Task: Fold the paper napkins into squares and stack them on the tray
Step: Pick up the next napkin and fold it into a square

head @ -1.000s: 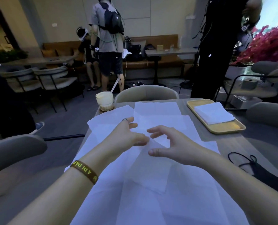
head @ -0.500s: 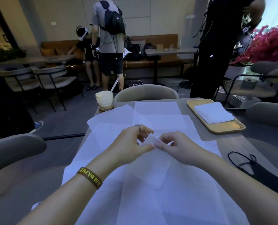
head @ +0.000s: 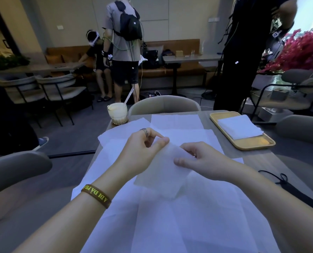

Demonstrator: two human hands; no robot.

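Observation:
A thin white paper napkin (head: 163,178) is lifted off the table, its far corner pinched by both hands. My left hand (head: 141,152), with a ring, grips that corner from the left. My right hand (head: 201,161) holds the edge beside it between thumb and fingers. Several more unfolded white napkins (head: 179,221) lie spread flat and overlapping across the table beneath. At the back right a yellow tray (head: 250,145) carries a stack of folded square napkins (head: 240,126).
A glass of pale drink (head: 117,114) with a straw stands on a coaster at the table's far left corner. A black strap (head: 287,185) lies at the right edge. Grey chairs ring the table; people stand and sit beyond it.
Both hands came together from open and apart, pinched the napkin's far corner and raised it off the pile toward me.

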